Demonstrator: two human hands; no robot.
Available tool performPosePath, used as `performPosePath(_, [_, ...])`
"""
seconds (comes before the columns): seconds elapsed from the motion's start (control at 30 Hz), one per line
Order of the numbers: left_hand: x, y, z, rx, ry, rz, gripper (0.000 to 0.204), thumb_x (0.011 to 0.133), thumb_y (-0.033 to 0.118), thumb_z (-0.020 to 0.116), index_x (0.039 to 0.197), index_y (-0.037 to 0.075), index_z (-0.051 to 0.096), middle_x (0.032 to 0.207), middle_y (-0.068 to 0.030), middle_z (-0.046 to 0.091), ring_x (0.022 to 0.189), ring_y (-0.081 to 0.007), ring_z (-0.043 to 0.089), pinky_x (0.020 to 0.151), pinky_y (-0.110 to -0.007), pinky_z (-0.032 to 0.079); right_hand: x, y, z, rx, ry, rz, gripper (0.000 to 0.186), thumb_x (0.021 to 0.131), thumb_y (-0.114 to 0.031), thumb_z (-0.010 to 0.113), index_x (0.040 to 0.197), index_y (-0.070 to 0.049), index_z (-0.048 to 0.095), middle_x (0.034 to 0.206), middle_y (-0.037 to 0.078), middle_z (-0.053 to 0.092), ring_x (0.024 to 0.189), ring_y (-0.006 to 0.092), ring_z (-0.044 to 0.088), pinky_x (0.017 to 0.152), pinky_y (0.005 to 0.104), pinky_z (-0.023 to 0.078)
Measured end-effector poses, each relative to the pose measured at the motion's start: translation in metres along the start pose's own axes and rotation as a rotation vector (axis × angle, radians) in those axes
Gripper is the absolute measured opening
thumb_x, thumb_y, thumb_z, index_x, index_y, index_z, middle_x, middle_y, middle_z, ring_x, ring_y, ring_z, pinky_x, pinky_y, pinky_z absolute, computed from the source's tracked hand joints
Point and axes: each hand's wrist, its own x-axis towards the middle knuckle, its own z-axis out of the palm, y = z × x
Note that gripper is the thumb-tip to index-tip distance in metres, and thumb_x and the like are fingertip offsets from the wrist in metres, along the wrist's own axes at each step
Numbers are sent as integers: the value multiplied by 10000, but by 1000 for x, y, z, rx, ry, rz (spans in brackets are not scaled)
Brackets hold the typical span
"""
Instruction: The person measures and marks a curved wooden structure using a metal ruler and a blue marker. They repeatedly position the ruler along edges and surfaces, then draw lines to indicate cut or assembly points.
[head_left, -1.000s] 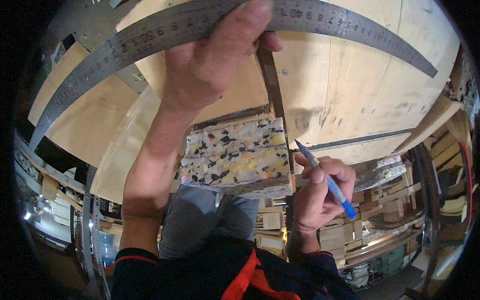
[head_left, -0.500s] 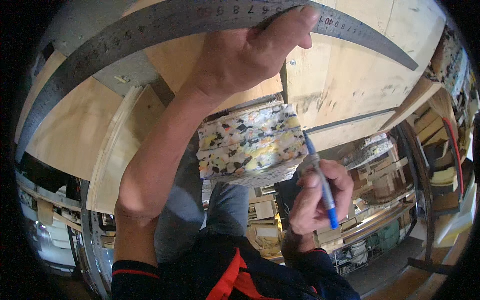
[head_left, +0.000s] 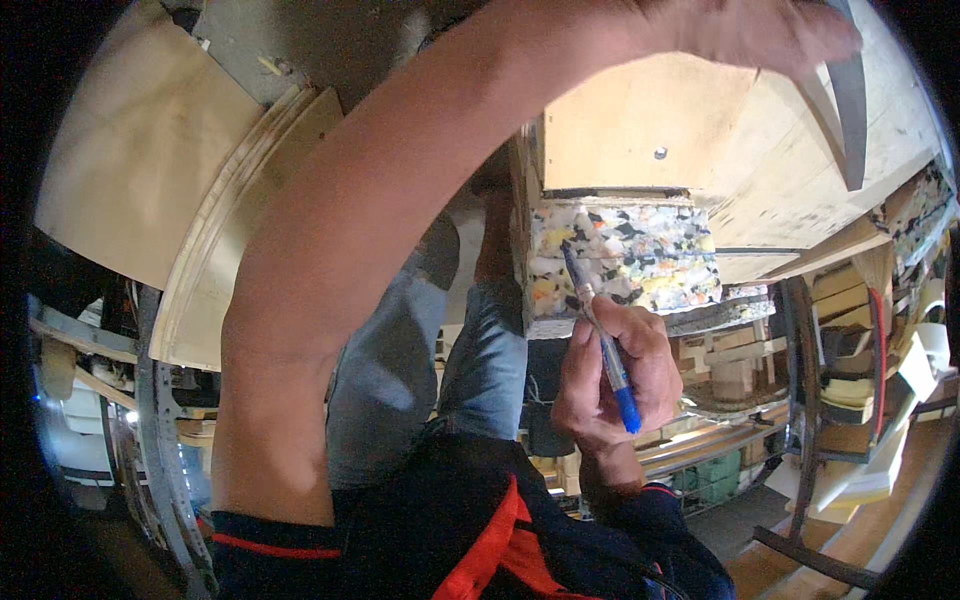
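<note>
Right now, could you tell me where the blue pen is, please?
In the head view the blue pen is right of centre, gripped in the right hand, its tip on the multicoloured foam block beneath the plywood board.

- Pale plywood panels [head_left: 130,170] fill the upper left, 1 with a curved layered edge.
- A grey concrete floor [head_left: 330,40] shows at the top.
- Stacked timber offcuts and foam scraps [head_left: 850,330] crowd the right side (a cluttered workshop).
- A curved metal rail [head_left: 160,440] runs down the left.
- Light is bright and even.
</note>
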Motion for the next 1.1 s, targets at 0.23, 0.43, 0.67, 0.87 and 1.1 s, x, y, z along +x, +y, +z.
performPosePath(0.23, [2, 3, -19, -261, -69, -238, 241, 867, 145, 506, 667, 11, 492, 564, -137, 523, 514, -253, 572, 480, -424, 455, 5, 3, 14, -163, -75, 98, 215, 761, 8, 713, 969, -43, 698, 747, 141, 658, 612, 232, 654, 580, 318, 526])
performPosePath(0.43, [-6, -13, 13, -543, 192, -311, 231, 887, 179, 500, 763, 2, 583, 572, -126, 525, 529, -252, 560, 507, -395, 492, 8, -2, 18, -238, -107, 79, 140, 805, 1, 688, 945, -5, 676, 752, 124, 659, 621, 194, 621, 599, 302, 503])
performPosePath(0.67, [-1, -17, 14, -539, 224, -324, 231, 893, 179, 496, 771, 5, 585, 575, -121, 523, 531, -247, 558, 508, -393, 493, 10, -2, 22, -266, -81, 102, 171, 779, -13, 717, 937, -72, 693, 739, 116, 666, 595, 230, 651, 558, 318, 515])
performPosePath(0.87, [0, -18, 13, -535, 222, -323, 231, 899, 179, 493, 777, 6, 587, 578, -117, 522, 532, -244, 557, 509, -391, 494, 13, 0, 20, -287, -107, 66, 173, 778, 4, 717, 936, -65, 693, 737, 119, 668, 579, 223, 648, 550, 310, 512])
performPosePath(1.1, [2, -18, 14, -528, 219, -307, 231, 905, 179, 489, 785, 9, 589, 582, -112, 520, 534, -239, 556, 510, -388, 495, 14, -1, 21, -237, -112, 74, 162, 787, -12, 714, 940, -62, 694, 730, 120, 664, 575, 218, 644, 551, 313, 513])
